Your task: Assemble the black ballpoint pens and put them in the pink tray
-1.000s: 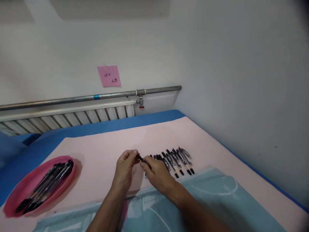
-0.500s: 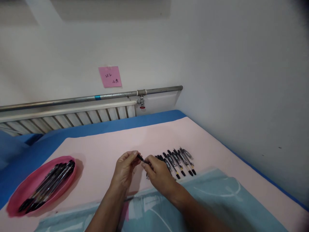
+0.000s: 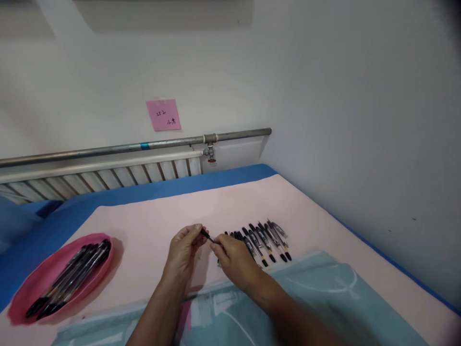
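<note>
Head view: we see the left hand (image 3: 183, 247) and the right hand (image 3: 236, 257) meeting above the pink sheet (image 3: 151, 216), each pinching one end of a single black pen (image 3: 208, 236) between fingertips and thumb. Just right of the right hand, a row of black pens (image 3: 264, 240) lies side by side on the sheet. Well apart to the left, a pink tray (image 3: 21, 288) holds more pens (image 3: 70, 278).
</note>
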A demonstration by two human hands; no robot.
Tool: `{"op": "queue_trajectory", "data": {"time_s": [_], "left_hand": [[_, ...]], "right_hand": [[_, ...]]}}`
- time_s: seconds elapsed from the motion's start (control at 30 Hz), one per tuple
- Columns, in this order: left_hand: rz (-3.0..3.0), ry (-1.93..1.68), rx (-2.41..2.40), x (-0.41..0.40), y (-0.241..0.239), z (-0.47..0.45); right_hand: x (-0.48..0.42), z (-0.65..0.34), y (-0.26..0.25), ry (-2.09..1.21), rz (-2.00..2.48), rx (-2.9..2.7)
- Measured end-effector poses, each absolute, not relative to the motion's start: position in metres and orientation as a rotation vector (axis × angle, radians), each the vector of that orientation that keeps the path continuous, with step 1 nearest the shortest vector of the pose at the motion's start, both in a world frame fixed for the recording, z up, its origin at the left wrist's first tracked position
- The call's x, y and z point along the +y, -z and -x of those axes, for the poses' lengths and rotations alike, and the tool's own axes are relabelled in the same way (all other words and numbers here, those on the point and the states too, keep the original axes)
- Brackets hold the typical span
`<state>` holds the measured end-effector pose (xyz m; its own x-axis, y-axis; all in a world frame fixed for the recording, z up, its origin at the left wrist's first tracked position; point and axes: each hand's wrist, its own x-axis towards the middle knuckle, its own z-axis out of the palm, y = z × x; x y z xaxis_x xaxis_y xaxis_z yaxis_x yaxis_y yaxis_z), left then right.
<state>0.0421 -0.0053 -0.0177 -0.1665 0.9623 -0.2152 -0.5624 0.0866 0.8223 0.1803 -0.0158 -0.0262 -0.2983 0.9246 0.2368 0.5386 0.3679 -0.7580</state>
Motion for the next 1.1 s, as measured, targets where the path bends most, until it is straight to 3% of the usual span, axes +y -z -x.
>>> {"op": "queue_trajectory", "data": {"time_s": [1.1], "left_hand": [[-0.497,-1.494,0.994,-0.0007,0.0243,-0.0355]], "right_hand": [[-0.0146,-0.1809,0.0291,-0.718,1.237,-2.021]]}}
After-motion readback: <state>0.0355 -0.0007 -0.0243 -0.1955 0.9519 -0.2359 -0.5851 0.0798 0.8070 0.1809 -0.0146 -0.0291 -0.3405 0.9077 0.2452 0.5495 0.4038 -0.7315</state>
